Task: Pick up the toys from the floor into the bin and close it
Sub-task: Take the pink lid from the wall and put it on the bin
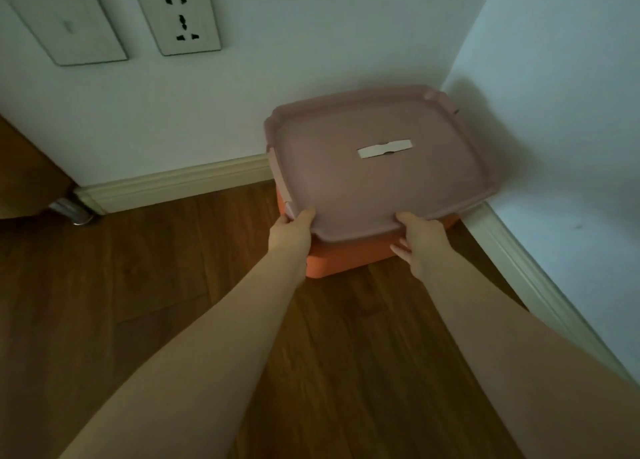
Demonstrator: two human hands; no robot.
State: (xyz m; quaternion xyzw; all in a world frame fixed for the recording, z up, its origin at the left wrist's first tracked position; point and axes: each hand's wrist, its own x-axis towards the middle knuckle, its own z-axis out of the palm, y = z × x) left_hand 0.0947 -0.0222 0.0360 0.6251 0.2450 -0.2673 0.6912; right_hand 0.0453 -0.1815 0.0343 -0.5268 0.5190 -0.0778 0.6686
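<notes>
An orange bin (pixel 349 256) stands on the wooden floor in the corner of the room. A dusty pink lid (pixel 374 181) with a pale label strip lies over its top and hides the inside. My left hand (pixel 292 235) grips the lid's near left corner, thumb on top. My right hand (pixel 420 242) holds the near edge further right, thumb on the lid and fingers under the rim against the bin. No toys show on the floor.
White walls meet behind the bin, with a pale skirting board (pixel 173 185) along both. A wall socket (pixel 180 17) and a blank plate (pixel 67 22) sit high on the left. A dark piece of furniture with a metal foot (pixel 71 211) stands at the left.
</notes>
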